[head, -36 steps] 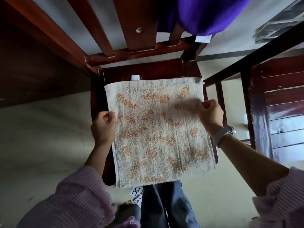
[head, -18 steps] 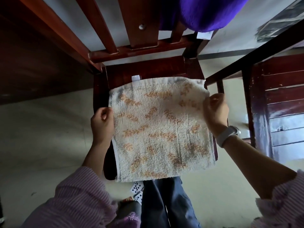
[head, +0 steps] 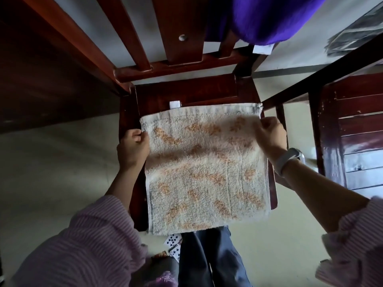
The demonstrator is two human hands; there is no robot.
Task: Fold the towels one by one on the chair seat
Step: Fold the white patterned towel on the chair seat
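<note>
1. Nearest, pink striped sleeves (head: 87, 241) frame dark trouser legs (head: 209, 257) and playing cards (head: 173, 242) on the floor.
2. A cream towel (head: 205, 172) with orange flecks lies spread flat over the wooden chair seat (head: 199, 93), between both hands.
3. The left hand (head: 133, 147) pinches the towel's left edge; the right hand (head: 269, 135), with a pale wristband (head: 287, 159), grips its right edge.
4. Farthest, purple cloth (head: 269, 17) hangs over the chair back.

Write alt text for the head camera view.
Both hands, left hand and right hand, pinch opposite side edges of a cream, orange-patterned towel spread on a dark wooden chair seat. A purple cloth hangs over the chair back.
</note>
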